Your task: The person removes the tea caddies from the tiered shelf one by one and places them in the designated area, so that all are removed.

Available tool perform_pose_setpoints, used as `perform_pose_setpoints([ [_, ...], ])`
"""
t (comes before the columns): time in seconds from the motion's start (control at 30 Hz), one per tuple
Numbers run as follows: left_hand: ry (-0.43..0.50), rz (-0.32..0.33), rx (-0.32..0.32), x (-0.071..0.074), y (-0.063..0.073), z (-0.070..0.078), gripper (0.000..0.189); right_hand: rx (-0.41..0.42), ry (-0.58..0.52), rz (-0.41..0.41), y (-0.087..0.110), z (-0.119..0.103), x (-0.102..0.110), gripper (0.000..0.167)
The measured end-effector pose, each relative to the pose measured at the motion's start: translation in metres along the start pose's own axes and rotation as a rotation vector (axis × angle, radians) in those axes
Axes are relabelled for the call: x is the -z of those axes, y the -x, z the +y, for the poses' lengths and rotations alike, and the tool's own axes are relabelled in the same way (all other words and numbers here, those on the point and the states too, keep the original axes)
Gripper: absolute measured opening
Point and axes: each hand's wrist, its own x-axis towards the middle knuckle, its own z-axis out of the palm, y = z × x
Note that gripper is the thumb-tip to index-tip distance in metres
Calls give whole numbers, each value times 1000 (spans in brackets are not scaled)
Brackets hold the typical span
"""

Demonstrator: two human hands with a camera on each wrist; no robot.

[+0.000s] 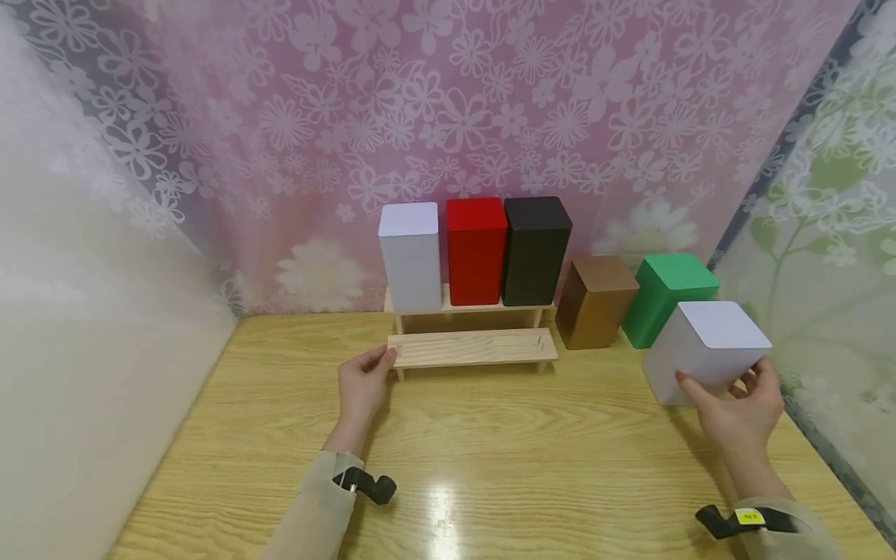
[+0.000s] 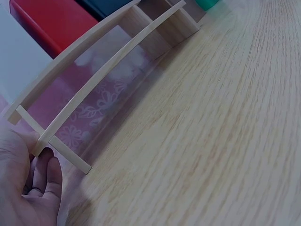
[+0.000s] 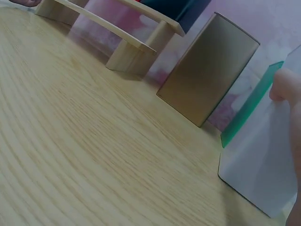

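At the right of the table my right hand grips a white box with a rounded-corner top, thumb on its near face and fingers at its right side. The right wrist view shows the thumb on that white box, its lower edge close to the tabletop. My left hand pinches the left end of the lower step of a two-step wooden stand. In the left wrist view, thumb and fingers hold the end of that wooden step. The lower step bears nothing.
On the stand's upper step stand a second white box, a red box and a black box. A brown box and a green box stand on the wooden table, right of the stand. A flowered curtain hangs behind.
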Motion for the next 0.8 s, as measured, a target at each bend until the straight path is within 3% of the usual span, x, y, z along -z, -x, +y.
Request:
perform_pose_setpoints([
  [0.47, 16, 0, 4, 1, 0, 0, 28, -24, 37, -54, -18, 13, -9, 88],
  [0.8, 20, 3, 14, 0, -1, 0, 31, -55, 41, -81, -26, 9, -13, 86],
])
